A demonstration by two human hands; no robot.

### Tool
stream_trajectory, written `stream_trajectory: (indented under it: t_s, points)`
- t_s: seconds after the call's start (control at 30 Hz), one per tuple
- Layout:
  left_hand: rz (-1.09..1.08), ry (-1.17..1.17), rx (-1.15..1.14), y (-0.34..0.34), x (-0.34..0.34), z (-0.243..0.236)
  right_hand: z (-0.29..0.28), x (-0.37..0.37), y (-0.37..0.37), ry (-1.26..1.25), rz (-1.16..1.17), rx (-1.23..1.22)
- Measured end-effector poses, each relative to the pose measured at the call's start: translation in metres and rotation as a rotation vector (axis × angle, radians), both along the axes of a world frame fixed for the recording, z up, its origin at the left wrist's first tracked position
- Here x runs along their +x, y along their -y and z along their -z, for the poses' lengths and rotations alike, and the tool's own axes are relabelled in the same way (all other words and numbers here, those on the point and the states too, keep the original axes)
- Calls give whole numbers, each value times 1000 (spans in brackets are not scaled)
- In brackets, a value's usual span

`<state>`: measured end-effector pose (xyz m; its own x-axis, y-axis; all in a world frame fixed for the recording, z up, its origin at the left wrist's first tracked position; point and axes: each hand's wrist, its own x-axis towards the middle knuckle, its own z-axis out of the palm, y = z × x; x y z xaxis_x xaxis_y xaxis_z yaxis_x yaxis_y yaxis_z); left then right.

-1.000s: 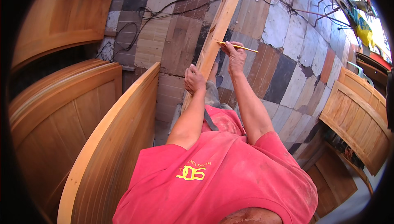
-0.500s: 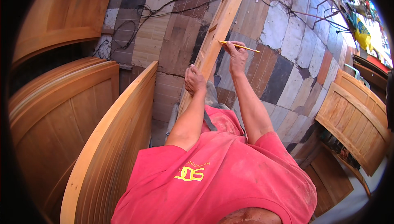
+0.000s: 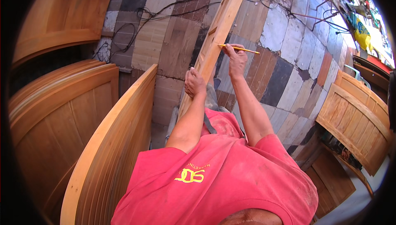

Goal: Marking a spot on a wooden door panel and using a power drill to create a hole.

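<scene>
A long pale wooden beam with cut slots along it runs from near my body toward the top of the view. My left hand has its fingers curled onto the beam's left side, gripping it. In my right hand is a slim yellow pencil, held near its point, which rests at the beam's right face.
Wooden door panels stand at upper left, lower left and upright beside me. More panels lean at right. Black cables lie on patchwork floor tiles; a metal frame and yellow bag are at upper right.
The view has shifted slightly. My right hand and pencil sit a little lower than half a second ago; my left hand still grips the beam in about the same place.
</scene>
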<state>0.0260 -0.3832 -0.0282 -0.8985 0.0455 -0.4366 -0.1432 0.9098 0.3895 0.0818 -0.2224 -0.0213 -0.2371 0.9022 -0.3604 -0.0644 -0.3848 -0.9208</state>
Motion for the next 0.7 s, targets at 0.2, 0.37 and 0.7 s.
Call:
stream_trajectory:
  t_s: [0.2,0.37,0.7]
  points:
    - [17,-5,2,0,-1,-1,1,-2,0,-1,32,-2]
    - [19,-33,10,1,0,1,3,-2,0,-14,42,5]
    - [-10,-81,0,1,3,10,5,-3,-2,-41,42,-20]
